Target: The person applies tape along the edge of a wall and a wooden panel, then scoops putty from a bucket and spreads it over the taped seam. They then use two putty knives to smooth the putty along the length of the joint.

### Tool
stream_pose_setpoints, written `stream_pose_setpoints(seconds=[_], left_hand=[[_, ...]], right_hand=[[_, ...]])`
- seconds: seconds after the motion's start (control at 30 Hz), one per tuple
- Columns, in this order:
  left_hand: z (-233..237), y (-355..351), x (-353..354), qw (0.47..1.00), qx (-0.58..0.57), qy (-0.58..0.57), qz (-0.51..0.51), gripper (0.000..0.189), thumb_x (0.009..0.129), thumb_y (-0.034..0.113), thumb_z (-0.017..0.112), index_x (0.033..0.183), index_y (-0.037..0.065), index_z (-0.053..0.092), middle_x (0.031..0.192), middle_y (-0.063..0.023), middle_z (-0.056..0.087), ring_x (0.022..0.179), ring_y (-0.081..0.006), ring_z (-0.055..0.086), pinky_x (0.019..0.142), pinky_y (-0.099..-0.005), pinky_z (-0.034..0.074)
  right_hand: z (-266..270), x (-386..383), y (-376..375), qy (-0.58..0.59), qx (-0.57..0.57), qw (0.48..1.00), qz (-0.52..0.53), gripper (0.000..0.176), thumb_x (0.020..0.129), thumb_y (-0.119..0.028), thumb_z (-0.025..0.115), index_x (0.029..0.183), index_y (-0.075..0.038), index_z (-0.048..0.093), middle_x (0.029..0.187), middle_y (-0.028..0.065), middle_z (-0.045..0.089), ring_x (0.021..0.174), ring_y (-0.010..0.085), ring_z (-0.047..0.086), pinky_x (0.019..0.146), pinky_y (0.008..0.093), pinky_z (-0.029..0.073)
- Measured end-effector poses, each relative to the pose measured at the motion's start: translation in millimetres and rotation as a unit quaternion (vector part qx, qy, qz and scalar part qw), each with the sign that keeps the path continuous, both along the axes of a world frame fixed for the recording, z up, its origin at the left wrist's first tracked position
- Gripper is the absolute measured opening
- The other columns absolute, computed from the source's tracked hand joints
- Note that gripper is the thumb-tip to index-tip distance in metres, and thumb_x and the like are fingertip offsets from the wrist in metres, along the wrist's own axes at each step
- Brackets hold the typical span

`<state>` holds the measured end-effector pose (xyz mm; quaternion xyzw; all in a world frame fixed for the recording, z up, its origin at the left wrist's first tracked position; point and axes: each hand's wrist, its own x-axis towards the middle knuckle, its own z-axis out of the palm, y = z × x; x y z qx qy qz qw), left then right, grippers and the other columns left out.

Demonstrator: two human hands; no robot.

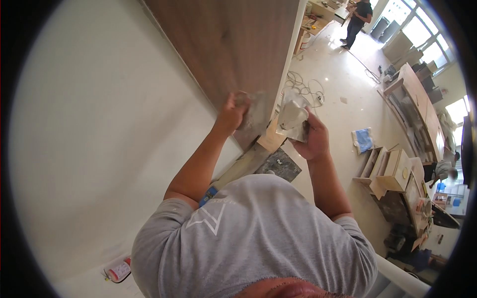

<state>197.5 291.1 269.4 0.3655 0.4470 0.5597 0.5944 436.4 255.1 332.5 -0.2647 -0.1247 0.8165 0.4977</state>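
Observation:
My left hand [232, 113] is closed around a putty knife [256, 111] whose wide, flat blade is smeared by motion. The blade overlaps the lower part of a brown wood-grain panel [238, 44]. To the right, my right hand [314, 138] grips a flat putty plate [297, 131]. A thick lump of white putty [293, 115] sits on top of it. Just below the panel's lower end lies a light wood piece [271, 139], next to a dark, stained board [280, 165].
A white wall [109, 99] runs along the left. Coiled cable [310, 94] and a blue-white bag [362, 140] lie on the floor. Wooden drawer boxes [392, 169] and a long cabinet [417, 109] stand at right. A person [357, 25] stands at the back; another bends at far right.

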Motion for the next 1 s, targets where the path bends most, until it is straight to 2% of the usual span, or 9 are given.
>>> stream_pose_setpoints(seconds=[0.17,0.3,0.37,0.43,0.57,0.67,0.87,0.93,1.0], left_hand=[[33.4,-2.7,29.8,0.954,-0.018,-0.234,0.185,0.029,0.094,0.007,0.067,0.119,0.009,0.053,0.102,-0.0047,0.066,0.090,-0.0157,0.066,0.078,-0.0292,0.054],[30.6,-0.9,57.5,0.968,-0.047,-0.220,0.108,0.022,0.092,0.004,0.069,0.108,0.006,0.053,0.098,-0.0064,0.067,0.085,-0.0193,0.069,0.076,-0.0356,0.058],[32.9,0.1,63.6,0.978,-0.103,-0.182,0.017,0.024,0.090,0.004,0.070,0.107,0.005,0.053,0.097,-0.0067,0.067,0.083,-0.0202,0.069,0.074,-0.0378,0.060],[26.1,-2.0,64.8,0.971,-0.105,-0.213,-0.008,0.031,0.090,0.007,0.072,0.112,0.002,0.051,0.096,-0.0106,0.066,0.084,-0.0186,0.069,0.070,-0.0328,0.058],[8.5,-9.3,59.3,0.975,-0.077,-0.193,-0.077,0.039,0.091,0.010,0.072,0.122,0.001,0.051,0.097,-0.0106,0.064,0.082,-0.0151,0.067,0.068,-0.0291,0.055],[21.3,-18.9,43.7,0.978,0.054,0.200,0.027,0.033,0.094,0.003,0.062,0.127,0.005,0.059,0.101,-0.0034,0.056,0.083,-0.0126,0.059,0.081,-0.0275,0.053],[83.1,-28.0,29.9,0.863,0.267,0.405,-0.139,0.050,0.087,-0.009,0.052,0.124,0.019,0.070,0.099,-0.0044,0.049,0.090,-0.0164,0.052,0.086,-0.0278,0.046],[85.5,-23.9,30.5,0.840,0.265,0.447,-0.155,0.056,0.085,-0.010,0.051,0.128,0.021,0.069,0.100,-0.0055,0.048,0.090,-0.0193,0.052,0.087,-0.0283,0.047],[88.3,-26.0,32.0,0.820,0.245,0.490,-0.167,0.059,0.084,-0.010,0.050,0.130,0.022,0.068,0.101,-0.0068,0.047,0.091,-0.0219,0.053,0.089,-0.0291,0.047]], right_hand=[[-33.4,8.5,-2.8,-0.251,0.127,0.959,-0.040,0.040,0.106,-0.033,0.046,0.133,-0.005,0.052,0.120,0.0100,0.065,0.110,0.0241,0.065,0.090,0.0403,0.055],[-34.2,-4.7,-19.5,0.009,0.000,1.000,0.007,0.043,0.105,-0.033,0.050,0.135,-0.002,0.049,0.124,0.0110,0.062,0.116,0.0224,0.062,0.095,0.0392,0.055],[-34.6,-12.5,-19.6,-0.311,0.158,0.937,-0.010,0.044,0.106,-0.035,0.046,0.134,-0.002,0.050,0.125,0.0100,0.063,0.112,0.0220,0.064,0.091,0.0383,0.054],[-14.7,-19.3,-22.6,-0.026,-0.013,0.999,-0.037,0.044,0.108,-0.039,0.037,0.132,-0.006,0.053,0.120,0.0085,0.066,0.105,0.0230,0.067,0.083,0.0386,0.054],[-27.2,-9.1,-18.4,-0.148,0.060,0.984,-0.079,0.045,0.108,-0.037,0.038,0.134,-0.002,0.051,0.125,0.0118,0.064,0.109,0.0271,0.065,0.091,0.0418,0.053],[-16.3,-5.2,-13.4,-0.070,-0.004,0.992,-0.108,0.046,0.108,-0.036,0.039,0.133,0.000,0.050,0.125,0.0137,0.063,0.110,0.0290,0.065,0.092,0.0433,0.053],[-42.7,19.8,-7.5,-0.375,0.200,0.903,-0.057,0.045,0.108,-0.035,0.039,0.132,0.003,0.050,0.124,0.0154,0.063,0.109,0.0280,0.066,0.091,0.0431,0.055],[-29.7,17.7,-6.4,-0.117,0.046,0.990,-0.069,0.045,0.108,-0.034,0.040,0.131,0.003,0.050,0.124,0.0158,0.063,0.109,0.0276,0.066,0.091,0.0427,0.055],[-17.0,12.9,-10.4,-0.092,0.018,0.992,-0.087,0.040,0.106,-0.031,0.046,0.124,0.003,0.056,0.115,0.0135,0.065,0.101,0.0232,0.068,0.085,0.0374,0.058]])
